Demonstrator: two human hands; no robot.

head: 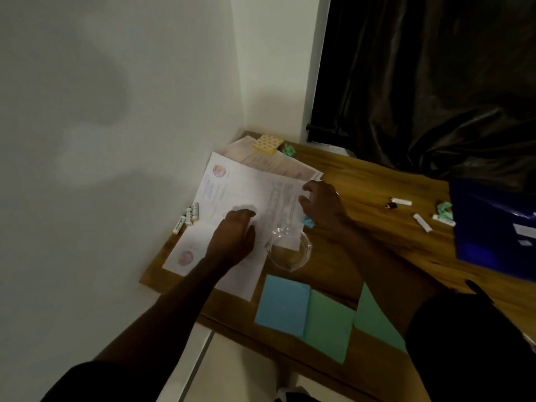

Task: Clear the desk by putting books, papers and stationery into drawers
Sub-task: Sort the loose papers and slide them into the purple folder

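A: Lying fanned over the far-left corner of the desk (362, 181), tight against the wall: the papers (246, 184). Pressing flat on the top sheet with the left hand (232, 239), fingers straight, holding nothing. Curling at that sheet's right edge with the right hand (322, 204); pinching or merely touching, being unable to tell.

B: Risking what, then, in gathering them up?

A: Probably sliding instead of lifting. Dragging under one palm, fanning the sheets wider, pushing the lowest one toward the near edge. Not showing any drawer either, so likely carrying a loose stack some way.

B: And bumping the coloured cards (282, 304) just beside?

A: Possibly. Worrying more about the glass bowl (290, 250), seemingly standing on a corner of a sheet. Pulling paper from beneath, tugging the bowl along, perhaps tipping it.

B: Anything smaller?

A: Lying just beside the papers' left edge, near the wall: the batteries (191, 213). Sweeping paper sideways, likely sending them rolling off the desk.
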